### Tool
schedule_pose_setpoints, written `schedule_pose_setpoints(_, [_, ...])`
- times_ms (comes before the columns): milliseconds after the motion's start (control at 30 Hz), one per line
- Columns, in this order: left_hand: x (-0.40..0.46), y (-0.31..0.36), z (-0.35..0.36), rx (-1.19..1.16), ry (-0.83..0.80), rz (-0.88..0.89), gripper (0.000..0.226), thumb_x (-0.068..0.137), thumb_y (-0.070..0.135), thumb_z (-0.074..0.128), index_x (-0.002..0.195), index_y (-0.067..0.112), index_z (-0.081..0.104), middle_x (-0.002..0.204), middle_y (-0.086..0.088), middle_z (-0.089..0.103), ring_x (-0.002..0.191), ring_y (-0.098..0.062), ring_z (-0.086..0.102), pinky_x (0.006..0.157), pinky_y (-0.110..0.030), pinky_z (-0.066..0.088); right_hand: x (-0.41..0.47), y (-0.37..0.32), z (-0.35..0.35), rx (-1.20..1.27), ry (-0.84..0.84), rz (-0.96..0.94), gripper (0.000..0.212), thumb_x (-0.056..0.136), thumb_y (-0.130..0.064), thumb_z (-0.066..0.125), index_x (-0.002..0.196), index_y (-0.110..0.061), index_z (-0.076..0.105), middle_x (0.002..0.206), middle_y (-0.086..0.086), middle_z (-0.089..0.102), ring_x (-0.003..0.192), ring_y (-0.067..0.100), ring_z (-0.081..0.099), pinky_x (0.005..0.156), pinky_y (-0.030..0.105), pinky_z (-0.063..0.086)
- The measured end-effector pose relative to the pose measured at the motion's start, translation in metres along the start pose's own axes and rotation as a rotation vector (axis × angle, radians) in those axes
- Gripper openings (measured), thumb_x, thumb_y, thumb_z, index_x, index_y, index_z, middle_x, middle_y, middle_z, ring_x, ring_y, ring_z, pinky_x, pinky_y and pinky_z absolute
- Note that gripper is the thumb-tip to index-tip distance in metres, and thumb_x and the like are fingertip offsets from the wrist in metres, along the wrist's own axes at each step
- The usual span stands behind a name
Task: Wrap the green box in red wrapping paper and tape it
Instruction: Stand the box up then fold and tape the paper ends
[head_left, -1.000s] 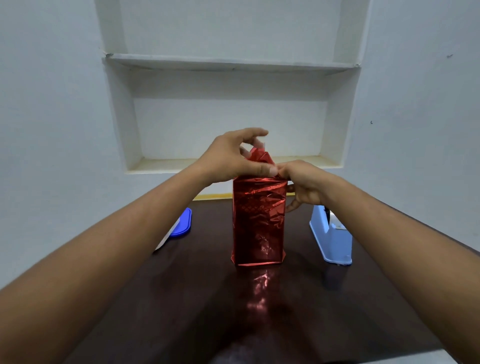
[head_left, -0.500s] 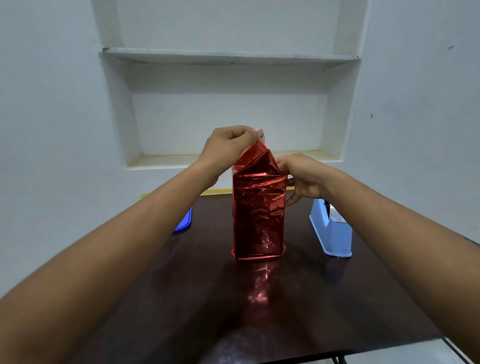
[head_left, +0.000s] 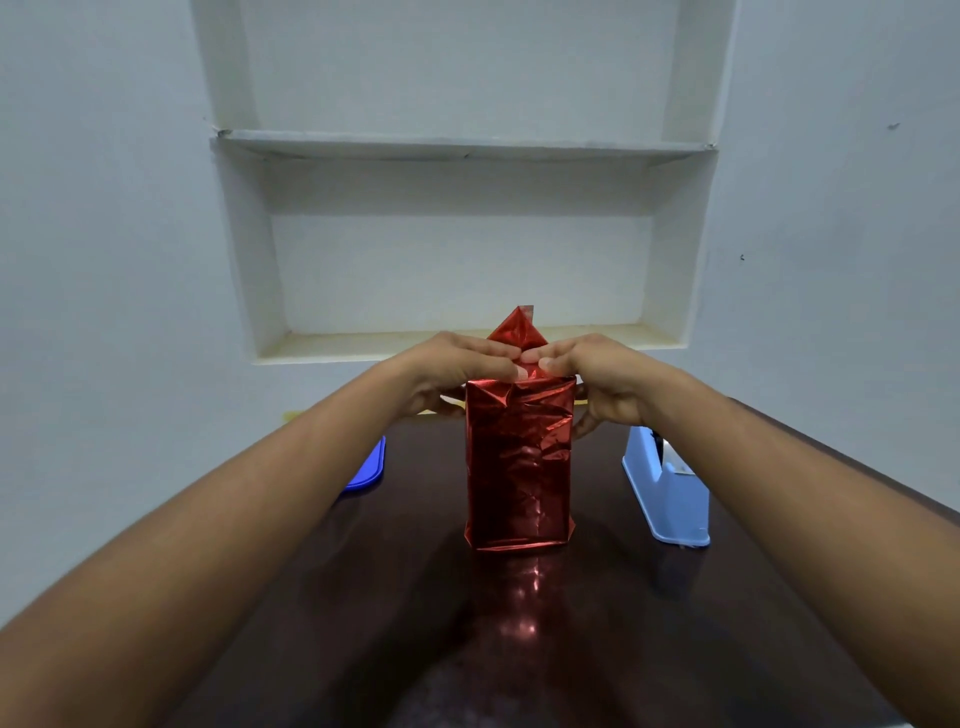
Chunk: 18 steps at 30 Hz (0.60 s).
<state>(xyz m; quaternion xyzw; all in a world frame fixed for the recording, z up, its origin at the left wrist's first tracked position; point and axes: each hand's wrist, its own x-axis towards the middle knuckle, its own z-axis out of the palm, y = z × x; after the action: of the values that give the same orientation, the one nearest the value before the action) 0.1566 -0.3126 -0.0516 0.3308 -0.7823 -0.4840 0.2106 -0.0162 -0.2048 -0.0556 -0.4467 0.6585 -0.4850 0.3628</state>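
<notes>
The box (head_left: 518, 462), fully covered in red wrapping paper (head_left: 519, 483) so that none of its green is showing, is standing upright on its short end near the middle of the dark counter (head_left: 519, 649). Both hands are working at its top end. The left hand (head_left: 457, 371) and the right hand (head_left: 602, 379) are meeting over the upper edge, thumbs and forefingers pinching the foil at the base of a triangular flap (head_left: 518, 330) that is standing up behind them; the remaining fingers are curling down round the box's two sides, though how firmly they are gripping there is hard to tell from this angle.

The paper is looking like thin metallic foil: glossy, creased, throwing a red reflection onto the counter. It will probably be slippery under the fingertips, hold a crease once pressed, and tear if tugged at a corner. The box seems light and stiff enough to take pressure, but tall and narrow, so it could tip if pushed sideways. The sensible hold is where the hands are now: press down along the top edge to keep it planted, and take the flap by its folded base, not its tip.

A pale blue tape dispenser (head_left: 667, 488) is sitting to the right, and a blue lid (head_left: 370, 465) to the left.
</notes>
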Motion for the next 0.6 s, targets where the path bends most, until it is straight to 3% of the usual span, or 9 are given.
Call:
schedule_pose_setpoints(100, [0.0,-0.005,-0.004,0.0,-0.028,0.018,0.045,0.078,0.033,0.089,0.12,0.042,0.076,0.098,0.011,0.08,0.09,-0.012,0.07,0.086,-0.032,0.055,0.0,0.0,-0.001,-0.002,-0.008,-0.004,0.031,0.106,-0.009,0.048,0.122,-0.022,0.071,0.123,0.009,0.067,0.124,0.037,0.059,0.069,0.056,0.056])
schedule_pose_setpoints(267, [0.001,-0.009,-0.007,0.042,-0.02,0.072,0.051,0.074,0.038,0.091,0.122,0.046,0.074,0.1,0.011,0.081,0.09,-0.011,0.072,0.074,-0.028,0.058,0.001,0.005,-0.005,0.02,-0.051,-0.003,0.029,0.1,-0.013,0.06,0.124,-0.026,0.071,0.125,0.005,0.066,0.121,0.032,0.06,0.093,0.069,0.049])
schedule_pose_setpoints(600, [0.008,-0.014,-0.01,0.076,-0.048,0.086,0.049,0.08,0.027,0.083,0.124,0.044,0.073,0.093,0.01,0.078,0.083,-0.01,0.069,0.069,-0.026,0.054,-0.001,0.008,-0.001,0.031,-0.082,-0.022,0.045,0.087,-0.006,0.064,0.123,-0.031,0.072,0.129,0.008,0.067,0.125,0.031,0.056,0.095,0.063,0.049])
